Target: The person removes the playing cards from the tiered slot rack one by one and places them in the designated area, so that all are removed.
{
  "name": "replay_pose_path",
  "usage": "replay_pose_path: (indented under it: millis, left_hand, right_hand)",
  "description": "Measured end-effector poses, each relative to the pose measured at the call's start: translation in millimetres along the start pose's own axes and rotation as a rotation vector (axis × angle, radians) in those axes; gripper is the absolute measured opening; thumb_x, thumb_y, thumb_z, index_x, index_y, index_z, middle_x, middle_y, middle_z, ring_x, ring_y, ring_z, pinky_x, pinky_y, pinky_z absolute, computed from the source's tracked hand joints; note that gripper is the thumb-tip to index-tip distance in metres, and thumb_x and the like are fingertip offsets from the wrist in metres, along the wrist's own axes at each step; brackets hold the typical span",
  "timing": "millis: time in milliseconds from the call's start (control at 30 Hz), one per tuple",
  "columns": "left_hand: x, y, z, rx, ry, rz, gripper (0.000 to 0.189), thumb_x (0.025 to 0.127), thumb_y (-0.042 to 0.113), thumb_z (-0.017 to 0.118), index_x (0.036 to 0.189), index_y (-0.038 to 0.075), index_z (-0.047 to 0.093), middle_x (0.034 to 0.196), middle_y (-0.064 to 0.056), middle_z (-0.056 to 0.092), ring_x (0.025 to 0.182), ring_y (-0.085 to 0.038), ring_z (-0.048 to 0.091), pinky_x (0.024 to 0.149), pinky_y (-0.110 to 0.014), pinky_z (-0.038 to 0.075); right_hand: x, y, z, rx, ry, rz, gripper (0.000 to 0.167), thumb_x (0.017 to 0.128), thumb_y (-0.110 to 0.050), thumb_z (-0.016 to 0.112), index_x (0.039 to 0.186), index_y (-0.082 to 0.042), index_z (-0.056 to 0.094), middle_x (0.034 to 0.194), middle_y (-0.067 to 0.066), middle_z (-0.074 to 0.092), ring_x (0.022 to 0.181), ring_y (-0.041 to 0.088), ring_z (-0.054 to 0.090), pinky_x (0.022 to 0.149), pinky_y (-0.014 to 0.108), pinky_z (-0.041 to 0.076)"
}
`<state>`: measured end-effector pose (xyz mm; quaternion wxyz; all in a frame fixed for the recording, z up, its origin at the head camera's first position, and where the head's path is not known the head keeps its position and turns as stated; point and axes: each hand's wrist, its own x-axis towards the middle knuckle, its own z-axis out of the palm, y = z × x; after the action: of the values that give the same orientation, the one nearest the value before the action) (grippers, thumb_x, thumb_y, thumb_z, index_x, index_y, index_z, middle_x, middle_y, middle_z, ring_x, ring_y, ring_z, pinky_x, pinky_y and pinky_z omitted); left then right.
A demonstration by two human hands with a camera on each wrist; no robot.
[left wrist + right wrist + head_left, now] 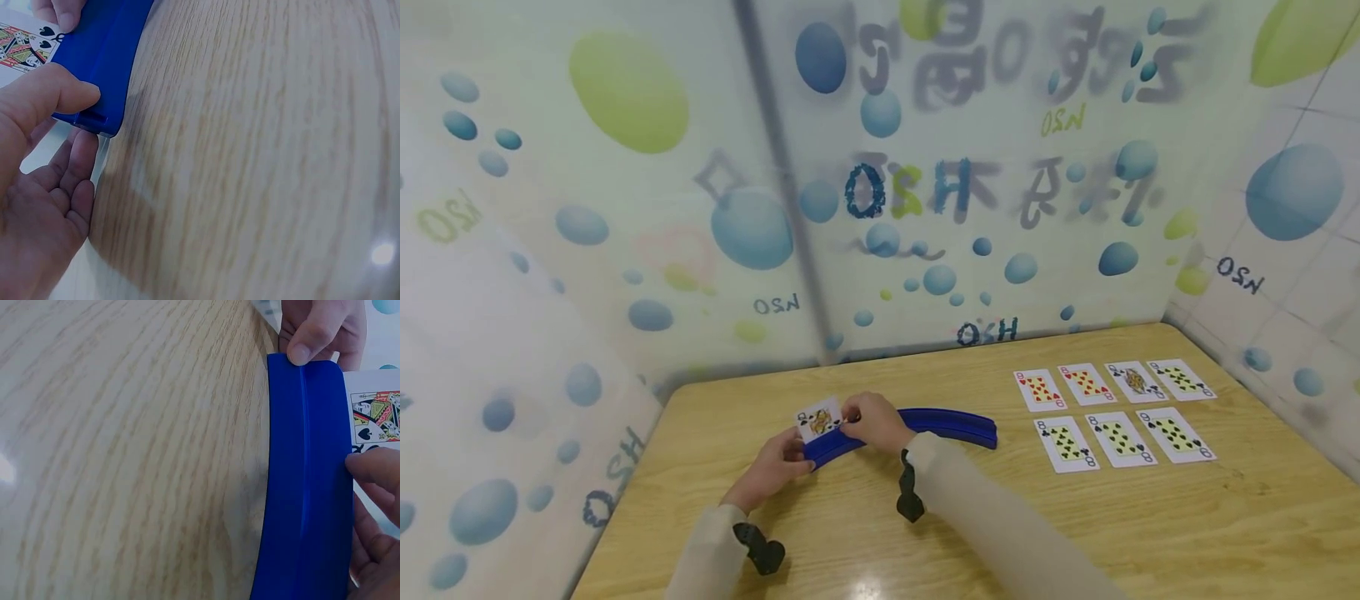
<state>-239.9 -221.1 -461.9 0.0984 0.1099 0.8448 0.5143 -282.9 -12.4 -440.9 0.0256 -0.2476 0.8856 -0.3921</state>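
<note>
A queen of spades [818, 419] stands upright, face showing, at the left end of a long curved blue card holder [955, 423]. My left hand [772, 467] grips that end of the holder, its thumb [80, 97] over the front and its other fingers behind and below. At the card's right edge my right hand [880, 423] pinches it, the thumb [375, 464] on the face side close to the holder's top edge. Part of the card's lower edge is hidden by the holder.
On the right of the wooden table [865, 508], several playing cards lie face up in two rows, among them a face card [1135, 382] and a red-suited card [1041, 390]. A patterned curtain [925, 250] hangs behind the table's back edge.
</note>
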Motion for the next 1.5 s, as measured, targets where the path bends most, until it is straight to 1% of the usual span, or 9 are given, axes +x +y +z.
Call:
replay_pose_path:
  millis: [133, 333, 567, 733, 867, 1133, 1233, 1400, 1500]
  left_hand:
    - [1.6, -0.6, 0.6, 0.007, 0.002, 0.007, 0.048, 0.082, -0.003, 0.062, 0.126, -0.006, 0.044, 0.106, -0.019, 0.057, 0.089, -0.026, 0.054, 0.076, -0.038, 0.045]
    - [1.2, -0.4, 0.6, 0.006, -0.01, 0.022, 0.051, 0.082, 0.002, 0.064, 0.128, -0.005, 0.043, 0.107, -0.018, 0.057, 0.09, -0.025, 0.054, 0.075, -0.037, 0.046]
    - [2.3, 0.0, 2.2, 0.019, 0.016, 0.033, 0.034, 0.08, 0.001, 0.065, 0.111, -0.003, 0.051, 0.103, -0.019, 0.058, 0.087, -0.025, 0.055, 0.072, -0.034, 0.045]
    - [2.7, -0.4, 3.4, 0.014, 0.013, 0.04, 0.033, 0.081, -0.001, 0.064, 0.111, -0.003, 0.051, 0.103, -0.02, 0.058, 0.086, -0.025, 0.055, 0.07, -0.034, 0.044]
    - [3.6, -0.1, 4.1, 0.01, 0.003, 0.054, 0.033, 0.081, -0.002, 0.064, 0.112, -0.004, 0.051, 0.103, -0.021, 0.058, 0.085, -0.025, 0.055, 0.07, -0.033, 0.044]
    - [4.9, -0.9, 3.5, 0.008, -0.005, 0.081, 0.034, 0.079, -0.002, 0.065, 0.111, -0.004, 0.052, 0.1, -0.019, 0.059, 0.081, -0.022, 0.053, 0.065, -0.031, 0.044]
    - [5.7, -2.0, 3.0, 0.018, 0.001, 0.07, 0.034, 0.08, -0.002, 0.065, 0.111, -0.002, 0.052, 0.101, -0.019, 0.059, 0.082, -0.023, 0.053, 0.067, -0.031, 0.043]
    - [4.1, -4.9, 2.6, 0.03, 0.014, 0.043, 0.034, 0.081, -0.002, 0.064, 0.112, 0.0, 0.053, 0.102, -0.017, 0.059, 0.085, -0.024, 0.053, 0.069, -0.032, 0.044]
    - [1.8, -6.0, 2.3, 0.017, 0.011, 0.044, 0.033, 0.081, -0.002, 0.064, 0.112, -0.001, 0.052, 0.102, -0.017, 0.058, 0.085, -0.025, 0.053, 0.068, -0.033, 0.044]
  right_hand:
    - [-2.0, -1, -3, 0.021, 0.01, -0.012, 0.004, 0.081, -0.012, 0.068, 0.082, -0.009, 0.067, 0.08, -0.004, 0.058, 0.074, 0.009, 0.051, 0.066, 0.025, 0.042]
    - [-3.3, -1, -8, 0.071, 0.01, -0.03, 0.004, 0.082, -0.01, 0.068, 0.078, -0.008, 0.067, 0.077, -0.006, 0.059, 0.069, 0.008, 0.05, 0.064, 0.023, 0.042]
    - [-5.6, 3, -10, 0.121, 0.02, -0.021, 0.004, 0.085, -0.011, 0.064, 0.083, -0.007, 0.065, 0.08, -0.004, 0.06, 0.072, 0.008, 0.053, 0.066, 0.024, 0.044]
    - [-7.1, 7, -12, 0.122, 0.033, -0.022, 0.004, 0.087, -0.012, 0.062, 0.084, -0.009, 0.063, 0.081, -0.004, 0.06, 0.074, 0.008, 0.054, 0.066, 0.024, 0.044]
    - [-9.0, 10, -17, 0.105, 0.055, -0.034, 0.004, 0.088, -0.011, 0.061, 0.086, -0.008, 0.063, 0.083, -0.003, 0.061, 0.078, 0.01, 0.056, 0.069, 0.025, 0.045]
    - [-14.2, 21, -36, 0.098, 0.1, -0.011, 0.004, 0.088, -0.012, 0.061, 0.089, -0.009, 0.064, 0.088, -0.001, 0.062, 0.083, 0.014, 0.058, 0.072, 0.028, 0.046]
    - [-16.9, 25, -44, 0.085, 0.113, -0.019, 0.004, 0.088, -0.012, 0.061, 0.089, -0.009, 0.063, 0.088, 0.0, 0.062, 0.083, 0.014, 0.057, 0.072, 0.028, 0.046]
    - [-24.8, 32, -60, 0.081, 0.105, -0.039, 0.003, 0.089, -0.011, 0.06, 0.087, -0.008, 0.06, 0.084, 0.0, 0.06, 0.077, 0.013, 0.056, 0.069, 0.029, 0.045]
    - [-31.0, 39, -70, 0.077, 0.102, -0.026, 0.005, 0.089, -0.011, 0.059, 0.085, -0.008, 0.058, 0.081, 0.0, 0.059, 0.074, 0.012, 0.055, 0.066, 0.029, 0.044]
